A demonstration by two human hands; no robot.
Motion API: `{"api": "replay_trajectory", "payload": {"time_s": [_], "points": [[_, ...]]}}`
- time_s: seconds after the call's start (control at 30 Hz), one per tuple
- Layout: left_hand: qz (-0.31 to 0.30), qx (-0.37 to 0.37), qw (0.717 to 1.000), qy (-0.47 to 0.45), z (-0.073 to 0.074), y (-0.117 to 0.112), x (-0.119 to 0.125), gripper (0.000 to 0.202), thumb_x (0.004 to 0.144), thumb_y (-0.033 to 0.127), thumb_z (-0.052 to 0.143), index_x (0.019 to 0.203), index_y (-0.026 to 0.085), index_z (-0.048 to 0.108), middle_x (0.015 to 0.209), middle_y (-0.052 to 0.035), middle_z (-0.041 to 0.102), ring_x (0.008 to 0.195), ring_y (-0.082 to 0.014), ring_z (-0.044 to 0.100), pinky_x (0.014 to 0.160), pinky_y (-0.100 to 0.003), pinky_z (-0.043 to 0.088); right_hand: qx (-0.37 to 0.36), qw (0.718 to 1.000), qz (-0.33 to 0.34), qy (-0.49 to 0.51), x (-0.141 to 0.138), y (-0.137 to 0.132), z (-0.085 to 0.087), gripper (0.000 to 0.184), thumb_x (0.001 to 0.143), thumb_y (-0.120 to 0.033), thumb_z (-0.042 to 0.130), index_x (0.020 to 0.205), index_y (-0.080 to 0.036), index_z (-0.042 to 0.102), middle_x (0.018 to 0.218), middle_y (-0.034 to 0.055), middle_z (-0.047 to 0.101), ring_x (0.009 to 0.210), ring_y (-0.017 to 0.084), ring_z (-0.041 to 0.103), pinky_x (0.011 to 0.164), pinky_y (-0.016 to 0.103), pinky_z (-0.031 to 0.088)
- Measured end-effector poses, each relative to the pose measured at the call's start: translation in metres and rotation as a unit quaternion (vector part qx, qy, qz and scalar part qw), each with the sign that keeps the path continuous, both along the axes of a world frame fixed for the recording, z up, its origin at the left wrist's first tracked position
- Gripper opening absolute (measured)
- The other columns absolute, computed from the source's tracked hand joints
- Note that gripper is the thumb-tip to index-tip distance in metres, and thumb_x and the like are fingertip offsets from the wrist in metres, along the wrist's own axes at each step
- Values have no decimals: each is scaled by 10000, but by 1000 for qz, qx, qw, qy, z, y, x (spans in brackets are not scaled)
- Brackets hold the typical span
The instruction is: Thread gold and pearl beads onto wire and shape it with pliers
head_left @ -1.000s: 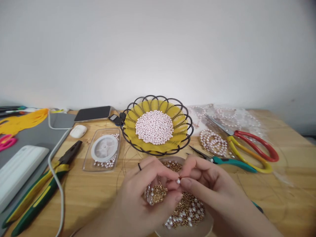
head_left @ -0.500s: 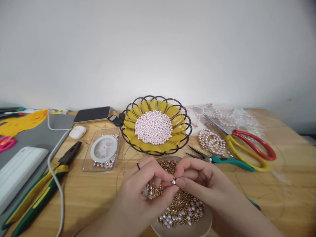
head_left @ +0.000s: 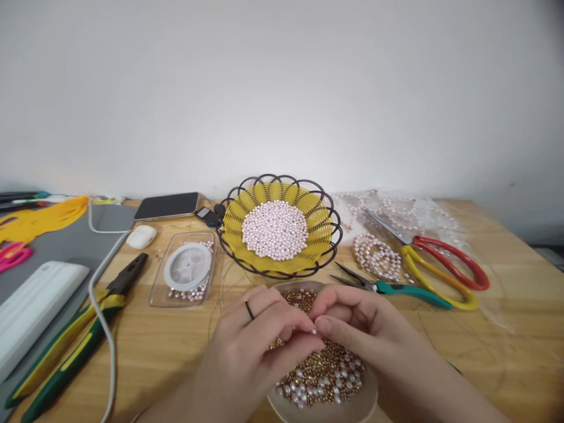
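On the head view, 2 hands work together over the bowl: the left hand pinches a tiny pearl bead above it, and the right hand has fingertips right there, its own grip impossible to tell! Gold and pearly strands lie heaped inside the bowl, the yellow basket just beyond it, teal-handled pliers off to its right.

Head camera looks forward and down over tabletop, left hand, right hand nearest (wall fills upper part)
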State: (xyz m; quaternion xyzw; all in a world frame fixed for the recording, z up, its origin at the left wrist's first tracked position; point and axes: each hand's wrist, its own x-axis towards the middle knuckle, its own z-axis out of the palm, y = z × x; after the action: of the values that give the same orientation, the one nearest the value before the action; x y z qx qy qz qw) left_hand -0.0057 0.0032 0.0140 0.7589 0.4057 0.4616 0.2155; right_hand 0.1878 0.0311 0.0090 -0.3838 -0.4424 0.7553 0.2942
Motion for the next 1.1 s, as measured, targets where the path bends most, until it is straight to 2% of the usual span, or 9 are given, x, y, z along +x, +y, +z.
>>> {"api": "replay_trajectory", "payload": {"time_s": [0.2,0.47,0.67,0.8,0.97,1.1], "points": [[6,-12,1000,4,-2,1,-1,118,1007,261,661,916,190,685,745,7,638,548,-95,513,508,-188,455,15,1000,-21,4,0,-3,2,374,834,-535,842,851,-210,657,635,-39,641,561,105,497,543,220,325],[17,20,999,23,0,2,-1,94,998,209,667,906,189,669,742,1,660,539,-98,531,484,-196,440,31,998,-51,9,-3,-5,-9,344,827,-494,860,840,-212,664,691,-14,702,594,114,563,569,229,375],[11,66,992,104,-3,2,-4,133,1025,176,609,902,158,655,720,-11,626,629,-134,582,568,-232,482,59,997,-31,-33,-7,-4,2,363,851,-510,807,795,-206,617,697,-20,621,641,139,546,595,245,381],[22,91,990,109,-5,3,-5,131,1019,153,616,898,146,664,707,-10,626,616,-132,578,557,-233,475,99,991,-34,-80,-9,-7,1,261,889,-439,729,817,-223,603,734,-12,613,687,167,559,625,269,399],[29,98,989,107,-7,2,-3,173,1040,192,592,884,150,656,713,-11,626,628,-131,587,569,-228,486,191,974,-24,-123,-5,-13,-8,147,999,-353,562,894,-252,586,810,-5,629,748,188,589,656,291,424],[22,81,992,97,-6,3,-2,196,1054,219,576,885,155,654,695,5,602,590,-113,556,527,-210,450,200,974,-36,-100,-6,-13,-8,143,1018,-333,567,902,-255,598,815,-13,646,760,171,613,675,268,461]]}}
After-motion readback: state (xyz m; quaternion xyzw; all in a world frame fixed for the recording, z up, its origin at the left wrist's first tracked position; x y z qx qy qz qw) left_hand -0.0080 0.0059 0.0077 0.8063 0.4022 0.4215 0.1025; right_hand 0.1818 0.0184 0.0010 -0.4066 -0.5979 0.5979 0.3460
